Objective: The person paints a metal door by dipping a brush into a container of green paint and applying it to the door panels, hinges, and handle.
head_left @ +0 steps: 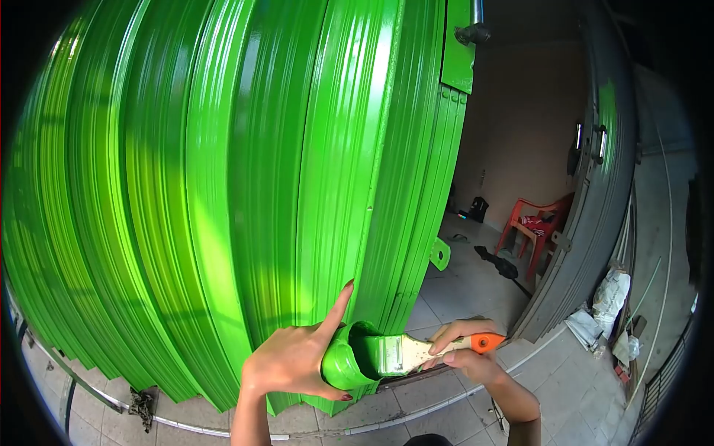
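Observation:
My left hand [294, 362] grips a small green-coated paint pot [343, 363], with the forefinger stretched up along the door. My right hand [465, 349] holds a paintbrush [416, 351] by its pale wooden handle with an orange end; the green bristles are dipped inside the pot's mouth. Both hands are low in the view, right in front of a folding metal door [223, 186] with glossy bright green slats.
The door's open gap shows a tiled room with a red plastic chair [537, 227] and dark items on the floor. A grey unpainted door leaf [595, 193] stands at the right, with bags and rubbish [606, 305] at its foot. A floor track [111, 398] runs below.

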A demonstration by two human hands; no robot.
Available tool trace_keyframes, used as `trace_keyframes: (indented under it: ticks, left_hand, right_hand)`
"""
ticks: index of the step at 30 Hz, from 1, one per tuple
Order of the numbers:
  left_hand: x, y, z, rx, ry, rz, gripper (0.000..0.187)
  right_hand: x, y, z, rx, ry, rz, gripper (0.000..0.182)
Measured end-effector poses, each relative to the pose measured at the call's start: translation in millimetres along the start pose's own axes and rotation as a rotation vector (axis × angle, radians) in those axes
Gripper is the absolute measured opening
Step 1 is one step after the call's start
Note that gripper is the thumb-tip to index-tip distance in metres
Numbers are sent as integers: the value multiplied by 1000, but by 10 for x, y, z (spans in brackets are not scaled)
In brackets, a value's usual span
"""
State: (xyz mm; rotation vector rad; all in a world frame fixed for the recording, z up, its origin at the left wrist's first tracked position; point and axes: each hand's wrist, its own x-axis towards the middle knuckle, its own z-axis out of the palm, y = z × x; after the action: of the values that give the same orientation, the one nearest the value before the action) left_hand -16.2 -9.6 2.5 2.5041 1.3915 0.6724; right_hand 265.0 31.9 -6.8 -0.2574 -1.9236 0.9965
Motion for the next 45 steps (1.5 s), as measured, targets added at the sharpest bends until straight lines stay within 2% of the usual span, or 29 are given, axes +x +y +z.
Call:
trace_keyframes:
  ticks: [5,8,12,15,24,27,30,33,36,37,40,41,44,45]
  left_hand:
    - [-36,54,-55,6,-32,-58,130]
    - [-53,27,-52,38,0,-53,132]
    - [-69,-36,-26,75,58,-36,134]
    - [-90,59,-140,50,-41,-131,131]
    - [-45,57,-103,72,-47,-147,131]
    - [-27,59,-91,67,-67,-136,130]
    - [5,85,-71,91,-98,-149,130]
    - [33,5,48,117,13,-45,134]
    - [78,109,-7,88,-131,-141,131]
    - [85,113,15,86,-125,-130,131]
    - [127,109,68,81,-115,-96,131]
    - [138,112,79,73,-120,-91,131]
    - [169,116,110,40,-102,-62,131]
    - [169,110,120,31,-96,-52,131]
  right_hand:
    - [42,38,92,29,23,-33,16]
    - [44,72,166,123,139,-124,15]
    - [40,108,127,185,125,-46,18]
    - [56,71,176,174,173,-106,21]
    - [18,116,196,178,249,-87,23]
    - [32,71,145,175,209,-19,22]
    - [-46,143,183,197,289,-130,21]
    - [-112,136,103,103,217,-81,19]
    - [-199,153,96,-95,273,-228,18]
    - [-218,136,70,-162,261,-231,17]
    - [-213,11,89,-219,240,-190,17]
    - [-232,66,72,-184,278,-240,16]
    - [-176,-109,46,-244,171,-122,15]
    - [-207,-69,58,-210,216,-125,16]
